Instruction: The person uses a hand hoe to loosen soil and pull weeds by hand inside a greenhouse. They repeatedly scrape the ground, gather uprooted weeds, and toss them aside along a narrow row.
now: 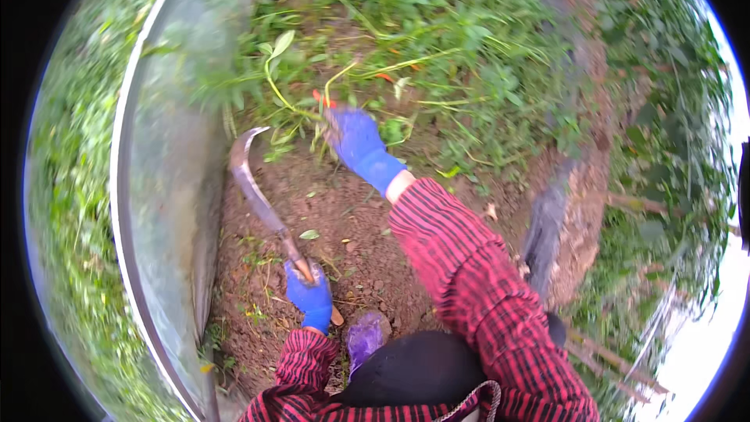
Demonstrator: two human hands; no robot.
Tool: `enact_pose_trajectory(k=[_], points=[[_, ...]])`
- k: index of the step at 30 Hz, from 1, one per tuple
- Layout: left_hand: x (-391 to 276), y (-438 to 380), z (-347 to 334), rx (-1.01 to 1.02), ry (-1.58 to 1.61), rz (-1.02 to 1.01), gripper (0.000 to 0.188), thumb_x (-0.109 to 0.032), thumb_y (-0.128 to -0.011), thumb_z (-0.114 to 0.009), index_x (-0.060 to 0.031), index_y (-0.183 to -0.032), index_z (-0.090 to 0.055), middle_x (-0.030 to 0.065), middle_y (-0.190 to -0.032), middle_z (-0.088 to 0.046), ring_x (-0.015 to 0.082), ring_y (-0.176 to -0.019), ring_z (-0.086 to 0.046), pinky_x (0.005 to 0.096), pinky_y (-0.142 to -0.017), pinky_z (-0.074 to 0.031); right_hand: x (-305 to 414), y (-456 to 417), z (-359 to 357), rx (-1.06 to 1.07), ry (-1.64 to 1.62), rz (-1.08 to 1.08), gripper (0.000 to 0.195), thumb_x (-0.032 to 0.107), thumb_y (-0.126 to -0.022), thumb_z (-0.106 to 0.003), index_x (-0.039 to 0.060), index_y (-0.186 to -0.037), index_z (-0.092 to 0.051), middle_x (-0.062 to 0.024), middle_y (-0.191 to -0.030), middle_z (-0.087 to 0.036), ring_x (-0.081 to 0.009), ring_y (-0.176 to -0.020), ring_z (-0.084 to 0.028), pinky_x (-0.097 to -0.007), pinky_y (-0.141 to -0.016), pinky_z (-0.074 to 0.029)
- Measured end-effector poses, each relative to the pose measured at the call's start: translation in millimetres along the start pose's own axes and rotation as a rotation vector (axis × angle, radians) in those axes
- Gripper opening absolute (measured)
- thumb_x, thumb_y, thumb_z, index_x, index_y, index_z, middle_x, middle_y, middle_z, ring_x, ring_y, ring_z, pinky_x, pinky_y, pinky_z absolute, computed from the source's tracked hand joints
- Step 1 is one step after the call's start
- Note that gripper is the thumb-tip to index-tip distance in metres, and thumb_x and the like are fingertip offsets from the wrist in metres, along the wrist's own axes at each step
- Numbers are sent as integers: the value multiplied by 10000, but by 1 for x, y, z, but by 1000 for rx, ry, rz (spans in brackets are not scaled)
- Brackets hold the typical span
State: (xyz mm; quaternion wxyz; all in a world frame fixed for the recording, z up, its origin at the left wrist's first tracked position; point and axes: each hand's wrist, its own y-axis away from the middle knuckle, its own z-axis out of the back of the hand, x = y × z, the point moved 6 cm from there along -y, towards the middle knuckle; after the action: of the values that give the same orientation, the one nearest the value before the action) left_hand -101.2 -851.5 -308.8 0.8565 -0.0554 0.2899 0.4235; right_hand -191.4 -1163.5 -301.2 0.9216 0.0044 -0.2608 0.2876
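Note:
My left hand (307,296), in a blue glove, grips the wooden handle of a sickle (256,194). The sickle points away from me over bare soil, its hooked tip bent to the right at the edge of the weeds. Farther forward, my right hand (354,138), also blue-gloved, is closed around the lower part of a green weed stem (274,87). Leafy shoots stick out past its fingers, which are blurred. A small red thing (326,99) shows beside the fingers, too blurred to name.
Dense green weeds (422,17) cover the ground ahead. A clear plastic sheet (170,205) with a pale curved rim (119,146) stands at left. Dark plastic film (548,228) runs along the right side, with wooden sticks (609,357) beyond. A purple shoe cover (366,337) is below me.

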Motion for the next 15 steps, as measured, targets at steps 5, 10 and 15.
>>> enact_pose_trajectory(k=[5, 10, 15], points=[[14, -1, 3, -15, 3, -74, 362, -226, -828, -667, -3, -1089, -551, 212, -880, -632, 402, -801, -625, 452, -694, -489, -87, 152, 65, 538, 200, 51, 156, 249, -884, -538, 153, -972, -623, -118, -712, -615, -329, -657, -623, -477, -596, -493], [16, -2, -9, 94, -101, -87, 521, -236, -825, -679, 49, -1226, -509, 252, -1023, -630, 416, -914, -620, 446, -794, -490, -222, 184, 158, 927, 634, -163, 363, 123, -853, -543, 139, -1209, -614, -81, -825, -639, -298, -854, -660, -467, -622, -536], [22, 1, -6, 20, -164, -137, 581, -239, -821, -696, 76, -1263, -489, 272, -1104, -617, 411, -983, -614, 441, -854, -484, -290, 146, 108, 533, 914, -117, 363, 153, -853, -569, 103, -1204, -647, -145, -1004, -701, -346, -925, -686, -493, -710, -555]])
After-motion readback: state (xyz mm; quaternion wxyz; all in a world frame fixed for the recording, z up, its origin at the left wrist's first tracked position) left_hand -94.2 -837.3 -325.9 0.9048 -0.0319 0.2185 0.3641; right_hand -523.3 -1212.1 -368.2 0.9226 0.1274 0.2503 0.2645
